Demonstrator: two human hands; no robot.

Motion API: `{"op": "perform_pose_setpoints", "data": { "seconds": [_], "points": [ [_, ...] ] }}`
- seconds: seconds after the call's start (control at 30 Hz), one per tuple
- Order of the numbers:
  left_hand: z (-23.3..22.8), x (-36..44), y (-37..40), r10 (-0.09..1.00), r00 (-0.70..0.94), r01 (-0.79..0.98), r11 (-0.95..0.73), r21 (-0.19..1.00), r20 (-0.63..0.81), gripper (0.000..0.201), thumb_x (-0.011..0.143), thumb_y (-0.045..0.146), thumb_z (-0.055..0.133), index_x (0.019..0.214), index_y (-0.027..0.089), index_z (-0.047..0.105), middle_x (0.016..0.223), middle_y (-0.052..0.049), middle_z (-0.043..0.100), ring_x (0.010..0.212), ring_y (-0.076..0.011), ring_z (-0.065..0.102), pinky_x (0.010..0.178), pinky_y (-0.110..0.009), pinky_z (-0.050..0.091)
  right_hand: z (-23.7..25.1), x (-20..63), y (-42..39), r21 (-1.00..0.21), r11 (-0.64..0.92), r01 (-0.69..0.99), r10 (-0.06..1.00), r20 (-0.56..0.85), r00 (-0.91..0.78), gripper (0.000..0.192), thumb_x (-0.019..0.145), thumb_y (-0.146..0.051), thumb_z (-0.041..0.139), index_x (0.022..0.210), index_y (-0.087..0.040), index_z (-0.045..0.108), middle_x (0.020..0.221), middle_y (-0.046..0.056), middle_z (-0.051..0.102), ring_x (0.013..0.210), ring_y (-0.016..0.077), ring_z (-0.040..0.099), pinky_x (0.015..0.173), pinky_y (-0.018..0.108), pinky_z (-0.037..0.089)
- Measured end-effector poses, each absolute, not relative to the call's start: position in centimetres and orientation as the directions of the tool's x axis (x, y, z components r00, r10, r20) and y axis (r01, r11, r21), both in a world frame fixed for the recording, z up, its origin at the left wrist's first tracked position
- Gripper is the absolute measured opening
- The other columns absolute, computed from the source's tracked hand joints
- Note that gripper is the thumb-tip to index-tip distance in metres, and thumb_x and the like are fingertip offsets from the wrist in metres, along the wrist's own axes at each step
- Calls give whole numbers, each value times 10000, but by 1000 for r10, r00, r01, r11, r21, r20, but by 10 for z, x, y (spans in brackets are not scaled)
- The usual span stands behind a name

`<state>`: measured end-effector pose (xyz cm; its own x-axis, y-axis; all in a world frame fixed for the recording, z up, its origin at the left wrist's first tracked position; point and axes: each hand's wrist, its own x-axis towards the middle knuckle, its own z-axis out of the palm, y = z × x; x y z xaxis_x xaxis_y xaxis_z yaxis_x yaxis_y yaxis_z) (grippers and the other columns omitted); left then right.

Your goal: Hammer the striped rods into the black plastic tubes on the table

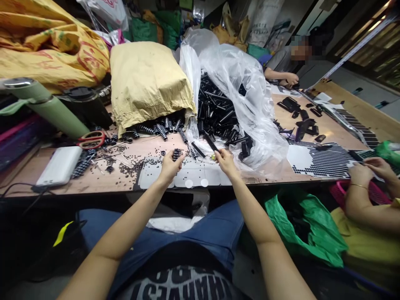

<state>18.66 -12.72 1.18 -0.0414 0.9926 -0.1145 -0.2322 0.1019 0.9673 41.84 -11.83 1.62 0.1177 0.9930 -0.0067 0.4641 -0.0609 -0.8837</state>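
— While your left hand (170,166) pinches the small ribbed black piece (176,154), fingers closed on it just above the worktop (103,181), what does the right carry?
— Item two: right hand (225,161), fingers shut round a slim black stick (211,143). Stock: more sticks in the clear bag (250,96), ribbed pieces by the brown sack (146,79). Line both parts up squarely, I'd judge.

head-worn view, facing down, close over workbench (103,183)
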Motion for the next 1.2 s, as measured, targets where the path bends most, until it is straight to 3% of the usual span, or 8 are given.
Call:
{"op": "perform_pose_setpoints", "data": {
  "seconds": [0.17, 0.33, 0.47, 0.57, 0.7, 0.83, 0.97, 1.2],
  "points": [
    [18, 193, -142, 996, -17, -227, 79, 971, -85, 345, 662, 423, 759, 759, 154, 564, 455, 75, 457, 348, -53, 357, 342, -177, 262, 31, 389, -149, -954, -155, 257, 915, -236, -326, 358, 773, -536, 598, 767, -184, 534, 581, -35, 582, 468, 75, 495, 437, 178, 373],
    [8, 187, -150, 978, -146, 60, -140, 988, 148, 310, 751, 417, 671, 626, 180, 514, 489, 31, 494, 443, -99, 454, 442, -213, 364, 22, 350, -161, -954, -284, 96, 950, -293, -104, 438, 749, -561, 641, 992, -206, 554, 851, 22, 640, 670, 121, 630, 518, 210, 499],
    [-3, 183, -161, 852, 62, 454, -488, 746, 520, 210, 852, 347, 540, 722, 185, 570, 747, -59, 621, 736, -177, 598, 681, -271, 474, 19, 324, -163, -871, -479, -114, 871, -455, -184, 497, 740, -612, 623, 1034, -224, 521, 1005, 57, 643, 800, 160, 670, 664, 297, 569],
    [-12, 182, -163, 816, 179, 532, -550, 644, 549, 224, 911, 340, 467, 990, 173, 594, 938, -104, 652, 884, -209, 617, 771, -303, 488, 21, 320, -160, -899, -415, -142, 907, -395, -148, 483, 741, -604, 603, 1008, -208, 536, 988, 64, 654, 891, 187, 662, 761, 325, 554],
    [-31, 171, -161, 862, 284, 718, -481, 503, 419, 386, 915, 361, 499, 1235, 145, 514, 1064, -154, 636, 980, -264, 598, 824, -369, 480, 20, 351, -158, -920, -168, 353, 975, -104, 194, 849, 602, -564, 739, 1291, -187, 418, 1278, 141, 535, 1184, 274, 531, 974, 412, 452],
    [-51, 148, -170, 897, 284, 850, -399, 343, 339, 392, 892, 327, 541, 1243, 154, 556, 1113, -181, 626, 1094, -317, 539, 904, -453, 423, 8, 387, -168, -519, -116, 847, 992, -19, 124, 1057, 504, -535, 811, 1367, -121, 364, 1382, 208, 427, 1329, 354, 364, 1094, 467, 294],
    [-52, 128, -180, 896, 142, 755, -372, 540, 420, 259, 906, 311, 512, 1102, 187, 626, 1040, -127, 662, 1020, -267, 580, 894, -419, 453, -5, 394, -179, -329, -123, 936, 989, -116, 89, 1070, 566, -620, 756, 1407, -116, 329, 1432, 221, 389, 1356, 378, 318, 1077, 506, 290],
    [-30, 149, -148, 892, 64, 384, -436, 814, 447, 254, 811, 390, 650, 951, 178, 649, 987, -97, 669, 980, -227, 610, 901, -377, 481, -7, 397, -176, -295, -38, 955, 991, -137, -3, 1112, 588, -653, 734, 1455, -136, 269, 1485, 207, 355, 1377, 379, 302, 1088, 544, 265]
  ]
}}
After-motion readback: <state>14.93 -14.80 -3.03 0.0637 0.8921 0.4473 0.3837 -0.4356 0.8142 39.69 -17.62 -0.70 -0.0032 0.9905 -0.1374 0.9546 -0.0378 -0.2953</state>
